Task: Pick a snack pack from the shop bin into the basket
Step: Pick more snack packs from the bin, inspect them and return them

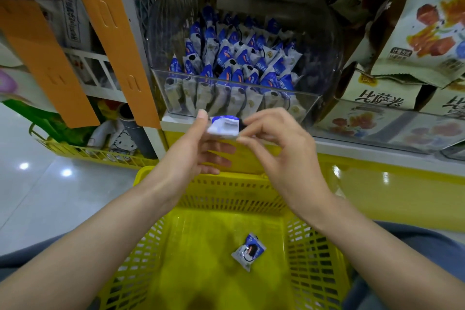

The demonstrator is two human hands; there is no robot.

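Note:
A clear plastic shop bin point(312, 106) on the shelf holds several blue-and-white snack packs point(231, 65). Just in front of the bin, a small blue-and-white snack pack point(224, 128) is held between both hands. My left hand point(196, 148) pinches its left end with the thumb on top. My right hand point(279, 143) pinches its right end with thumb and fingertips. Below them stands a yellow basket point(226, 189), and one snack pack point(247, 251) lies on its floor.
Large snack bags point(415, 33) fill the shelf to the right of the bin. Orange cardboard strips point(108, 33) hang at the left. A low yellow tray point(95, 153) with toys sits on the floor at left. The shelf edge point(364, 151) runs behind the basket.

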